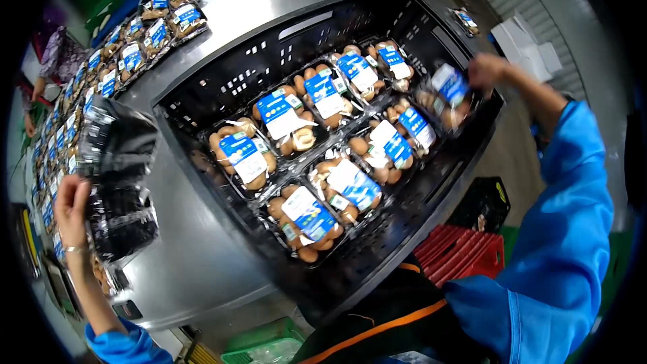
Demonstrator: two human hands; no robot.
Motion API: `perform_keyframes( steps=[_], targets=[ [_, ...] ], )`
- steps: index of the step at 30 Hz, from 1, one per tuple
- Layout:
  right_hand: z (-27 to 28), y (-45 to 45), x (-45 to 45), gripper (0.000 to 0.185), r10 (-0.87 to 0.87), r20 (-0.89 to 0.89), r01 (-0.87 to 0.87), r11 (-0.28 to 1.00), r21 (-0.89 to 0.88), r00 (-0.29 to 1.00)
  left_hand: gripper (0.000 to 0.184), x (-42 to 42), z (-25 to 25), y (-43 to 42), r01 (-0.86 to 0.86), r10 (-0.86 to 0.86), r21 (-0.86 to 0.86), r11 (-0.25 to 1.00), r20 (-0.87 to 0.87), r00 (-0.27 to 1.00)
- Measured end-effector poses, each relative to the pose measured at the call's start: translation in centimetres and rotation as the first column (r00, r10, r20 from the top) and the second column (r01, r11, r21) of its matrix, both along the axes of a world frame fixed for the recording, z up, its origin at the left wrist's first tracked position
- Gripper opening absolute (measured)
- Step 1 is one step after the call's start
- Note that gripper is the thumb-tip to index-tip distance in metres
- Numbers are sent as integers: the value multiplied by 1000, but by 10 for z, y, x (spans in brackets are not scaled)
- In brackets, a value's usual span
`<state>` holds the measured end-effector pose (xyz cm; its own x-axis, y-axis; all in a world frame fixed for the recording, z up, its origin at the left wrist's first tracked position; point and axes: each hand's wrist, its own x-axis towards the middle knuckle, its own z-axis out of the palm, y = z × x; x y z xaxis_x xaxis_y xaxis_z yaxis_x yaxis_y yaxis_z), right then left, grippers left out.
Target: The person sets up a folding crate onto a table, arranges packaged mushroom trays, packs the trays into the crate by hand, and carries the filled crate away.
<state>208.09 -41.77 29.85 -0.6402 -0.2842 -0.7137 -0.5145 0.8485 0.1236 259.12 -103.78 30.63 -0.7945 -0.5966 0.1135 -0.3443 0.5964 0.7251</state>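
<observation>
My left hand (72,210) grips two black plastic trays (120,182) over the left part of the metal table, their dark sides facing me. At the right end of a black perforated crate (229,61), my right hand (486,71) is closed at the edge of a blurred mushroom pack (448,94) with a blue and white label. Inside the crate, several wrapped mushroom packs (276,113) lie label up in two rows.
Many more mushroom packs (132,57) cover the table's left side. The metal table (182,256) runs beneath the crate. Red crates (458,253) and a green crate (266,340) stand below. At the far left is another person (60,57).
</observation>
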Motion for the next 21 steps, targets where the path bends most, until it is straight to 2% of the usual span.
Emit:
perform_keyframes(
  steps=[1, 2, 3, 4, 5, 6, 7, 8, 9, 10, 12, 13, 14, 16, 17, 18, 19, 20, 21],
  targets=[
    [-30, 25, 7, 16, -251, 57, 257, 958, -128, 966, 8, 1, 36, 31, -20, 19, -23, 1000, -25, 1000],
    [-49, 35, 14, 15, -213, 75, 219, 972, -89, 974, 11, -4, 71, 68, -39, 37, -47, 998, -50, 998],
    [-67, 42, 10, 14, -30, -38, 30, 999, 13, 999, 13, -14, 100, 107, -57, 45, -178, 982, -71, 996],
    [-74, 47, 15, 18, 243, -225, -216, 967, 138, 944, 16, -28, 127, 138, -61, 40, -305, 950, -74, 996],
    [-71, 47, 17, 22, 302, -308, -295, 953, 68, 902, 20, -36, 152, 158, -136, 131, -326, 936, -39, 991],
    [-60, 46, 18, 27, 345, -393, -375, 927, 2, 852, 22, -48, 163, 172, -108, 108, -425, 899, -25, 994],
    [-42, 39, 22, 32, 277, -357, -304, 953, -19, 892, 24, -60, 173, 185, -83, 90, -521, 849, -12, 996],
    [-34, 35, 21, 35, 184, -214, -185, 983, 18, 959, 23, -84, 175, 205, -52, 60, -506, 861, 0, 998],
    [-28, 28, 19, 37, 24, 59, -32, 991, 129, 998, 23, -107, 177, 226, -20, 30, -489, 872, 11, 1000],
    [-26, 26, 17, 39, -171, 305, 82, 956, 283, 937, 21, -137, 174, 250, 47, -39, -397, 916, 27, 999],
    [-104, 59, -8, 39, -175, 405, 121, 980, 156, 898, 16, -178, 162, 287, 110, -70, -330, 937, 131, 989],
    [-124, 64, -18, 37, -224, 426, 185, 974, 132, 877, 13, -192, 148, 308, 129, -81, -441, 888, 125, 989],
    [-114, 55, -20, 37, -154, 408, 95, 982, 160, 900, 10, -204, 132, 325, 145, -93, -545, 826, 121, 988],
    [-79, 35, -17, 36, -9, 381, -84, 970, 227, 925, 8, -213, 86, 344, 348, -191, -800, 488, 291, 937],
    [-81, 40, -20, 31, 474, 87, -474, 880, -27, 876, 9, -208, 51, 352, 391, -179, -705, 591, 358, 916],
    [-83, 31, -23, 27, 317, 13, -302, 917, -260, 948, 10, -201, 15, 358, 418, -176, -596, 686, 422, 890],
    [-89, 22, -30, 28, 24, 222, 52, 942, -333, 975, 11, -198, -15, 361, 523, -170, -573, 631, 556, 814],
    [-96, 13, -35, 29, -246, 437, 405, 857, -319, 865, 13, -193, -43, 361, 623, -154, -529, 576, 678, 719],
    [-102, -1, -33, 29, -417, 522, 600, 761, -248, 744, 14, -182, -79, 358, 666, -165, -500, 553, 718, 677]
  ],
)
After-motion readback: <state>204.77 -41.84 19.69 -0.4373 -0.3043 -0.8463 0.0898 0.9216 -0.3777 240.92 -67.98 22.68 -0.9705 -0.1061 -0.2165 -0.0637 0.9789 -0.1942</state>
